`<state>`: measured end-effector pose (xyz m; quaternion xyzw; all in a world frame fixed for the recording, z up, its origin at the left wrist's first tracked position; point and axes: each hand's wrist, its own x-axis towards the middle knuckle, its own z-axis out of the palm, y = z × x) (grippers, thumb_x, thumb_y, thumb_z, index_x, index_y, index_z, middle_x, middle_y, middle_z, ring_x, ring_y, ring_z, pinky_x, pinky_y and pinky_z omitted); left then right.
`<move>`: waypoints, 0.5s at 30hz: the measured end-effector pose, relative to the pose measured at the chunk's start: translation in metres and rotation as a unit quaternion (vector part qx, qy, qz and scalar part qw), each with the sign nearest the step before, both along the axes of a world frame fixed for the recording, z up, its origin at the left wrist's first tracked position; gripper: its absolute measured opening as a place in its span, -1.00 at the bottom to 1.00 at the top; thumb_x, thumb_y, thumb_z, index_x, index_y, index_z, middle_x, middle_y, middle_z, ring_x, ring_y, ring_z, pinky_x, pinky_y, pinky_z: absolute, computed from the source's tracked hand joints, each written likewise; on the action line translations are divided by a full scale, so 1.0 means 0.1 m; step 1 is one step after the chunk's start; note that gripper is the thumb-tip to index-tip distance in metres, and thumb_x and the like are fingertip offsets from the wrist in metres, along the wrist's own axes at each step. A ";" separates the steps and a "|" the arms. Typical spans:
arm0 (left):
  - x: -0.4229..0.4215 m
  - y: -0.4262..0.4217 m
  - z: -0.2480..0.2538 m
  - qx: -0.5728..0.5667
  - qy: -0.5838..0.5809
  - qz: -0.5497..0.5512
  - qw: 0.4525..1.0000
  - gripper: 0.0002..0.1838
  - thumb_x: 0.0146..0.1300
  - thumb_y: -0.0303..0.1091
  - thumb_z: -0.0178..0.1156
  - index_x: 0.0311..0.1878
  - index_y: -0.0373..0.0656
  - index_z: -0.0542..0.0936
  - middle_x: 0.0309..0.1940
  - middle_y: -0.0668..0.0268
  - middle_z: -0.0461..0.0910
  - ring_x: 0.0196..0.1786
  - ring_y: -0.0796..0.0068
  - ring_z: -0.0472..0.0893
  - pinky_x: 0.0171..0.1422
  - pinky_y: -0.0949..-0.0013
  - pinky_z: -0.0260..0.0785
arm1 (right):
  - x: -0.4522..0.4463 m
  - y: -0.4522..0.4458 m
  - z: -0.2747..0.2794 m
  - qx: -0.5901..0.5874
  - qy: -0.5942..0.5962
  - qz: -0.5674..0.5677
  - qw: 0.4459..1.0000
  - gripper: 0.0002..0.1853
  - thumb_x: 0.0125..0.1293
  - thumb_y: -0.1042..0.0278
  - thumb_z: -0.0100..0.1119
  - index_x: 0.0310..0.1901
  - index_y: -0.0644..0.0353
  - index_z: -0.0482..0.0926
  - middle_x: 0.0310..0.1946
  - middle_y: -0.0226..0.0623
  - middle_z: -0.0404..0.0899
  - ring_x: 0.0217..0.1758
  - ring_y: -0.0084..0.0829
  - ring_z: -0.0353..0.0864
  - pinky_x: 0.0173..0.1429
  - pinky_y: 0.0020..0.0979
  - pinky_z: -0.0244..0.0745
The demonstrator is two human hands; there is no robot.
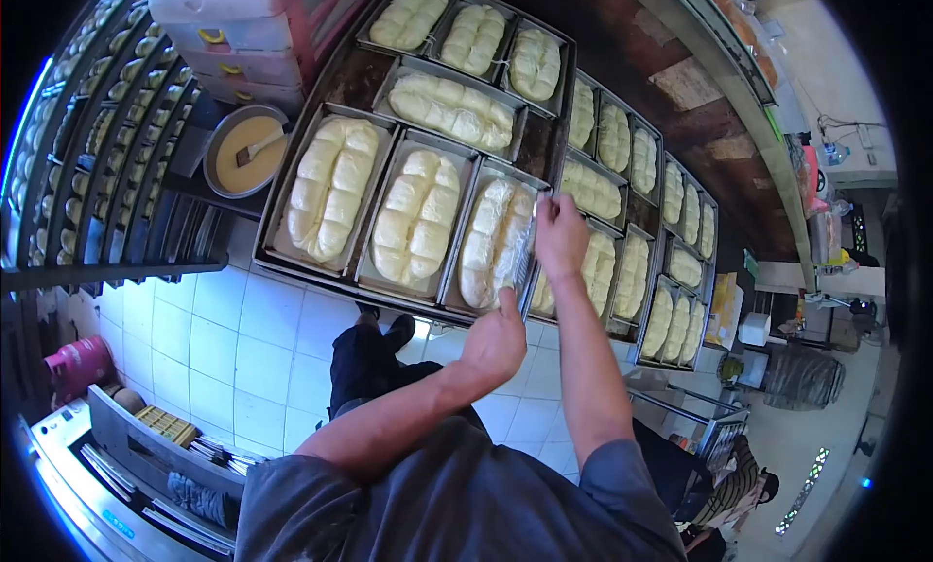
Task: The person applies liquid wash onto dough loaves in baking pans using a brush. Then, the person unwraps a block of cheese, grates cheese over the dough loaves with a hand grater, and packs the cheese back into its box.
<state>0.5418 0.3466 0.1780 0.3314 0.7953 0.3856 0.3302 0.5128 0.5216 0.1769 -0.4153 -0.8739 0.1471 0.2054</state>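
A pale loaf of dough (480,251), scored into lumps, lies in a rectangular metal pan (450,292). Clear plastic film (515,239) covers its right part, shiny and wrinkled. My right hand (562,236) is closed at the film's upper right edge, by the pan's right wall. Near the pan's front end, my left hand (496,343) is closed with its thumb up against the film's lower edge. Two more dough loaves sit to the left in pans of their own, a near one (418,217) and a farther one (332,188).
More trays of dough loaves (593,193) continue to the right. A round bowl (216,163) of pale liquid with a brush (258,149) stands left, near stacked plastic drawers (233,37). A loaded rack (107,124) is far left. Another person (729,484) is at lower right.
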 end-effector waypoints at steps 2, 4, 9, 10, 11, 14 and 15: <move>-0.10 0.06 -0.02 -0.006 0.006 0.014 1.000 -0.70 0.29 -0.47 0.04 -0.01 -0.45 0.26 -0.54 -0.12 0.59 -0.45 -0.15 0.64 -0.42 -0.02 0.49 | -0.09 0.11 0.10 -0.028 -0.002 0.000 1.000 -0.70 0.40 0.09 0.11 -0.31 0.18 0.50 -0.52 -0.09 0.60 -0.42 -0.07 0.64 -0.35 -0.14 0.46; -0.20 0.11 -0.07 0.050 0.025 0.042 0.998 -0.72 0.32 -0.46 0.01 -0.03 -0.40 0.22 -0.59 -0.18 0.54 -0.48 -0.22 0.59 -0.45 -0.13 0.39 | -0.17 0.14 0.25 -0.077 -0.011 0.000 0.997 -0.73 0.39 0.08 0.10 -0.30 0.12 0.51 -0.50 -0.09 0.64 -0.40 0.02 0.65 -0.33 -0.07 0.50; -0.52 -0.01 0.06 0.083 0.026 0.076 0.993 -0.73 0.34 -0.47 -0.02 -0.02 -0.39 0.19 -0.60 -0.22 0.51 -0.47 -0.29 0.55 -0.43 -0.22 0.34 | -0.31 -0.43 0.36 -0.077 0.024 0.064 0.995 -0.73 0.39 0.08 0.09 -0.31 0.11 0.51 -0.51 -0.11 0.64 -0.40 0.01 0.65 -0.33 -0.05 0.49; -0.59 -0.06 0.09 0.084 0.028 0.077 0.993 -0.73 0.34 -0.47 -0.02 -0.02 -0.39 0.19 -0.60 -0.22 0.51 -0.47 -0.29 0.55 -0.43 -0.22 0.34 | -0.44 -0.57 0.33 -0.078 0.018 0.071 0.994 -0.71 0.39 0.08 0.12 -0.32 0.15 0.50 -0.51 -0.11 0.63 -0.41 0.01 0.64 -0.34 -0.09 0.48; -0.67 -0.13 0.11 0.049 0.036 0.067 0.996 -0.73 0.33 -0.47 -0.02 -0.01 -0.40 0.21 -0.57 -0.22 0.54 -0.44 -0.26 0.58 -0.39 -0.19 0.39 | -0.54 -0.65 0.31 -0.079 0.011 0.078 0.994 -0.70 0.38 0.09 0.14 -0.32 0.19 0.50 -0.51 -0.10 0.62 -0.43 0.00 0.63 -0.34 -0.14 0.48; -0.85 -0.31 0.10 -0.025 0.048 0.056 0.997 -0.73 0.32 -0.47 -0.01 -0.01 -0.41 0.24 -0.51 -0.21 0.58 -0.38 -0.20 0.64 -0.32 -0.12 0.49 | -1.02 -0.47 0.03 -0.025 0.028 0.072 0.997 -0.74 0.38 0.10 0.13 -0.31 0.13 0.49 -0.53 -0.14 0.63 -0.44 -0.01 0.64 -0.36 -0.08 0.47; -0.88 -0.37 0.06 -0.007 0.043 0.070 0.997 -0.72 0.33 -0.46 0.00 -0.01 -0.41 0.22 -0.55 -0.21 0.56 -0.43 -0.23 0.61 -0.36 -0.15 0.44 | -1.11 -0.46 -0.06 0.001 0.035 0.065 0.997 -0.76 0.38 0.11 0.12 -0.30 0.10 0.49 -0.54 -0.15 0.63 -0.45 -0.01 0.64 -0.37 -0.06 0.46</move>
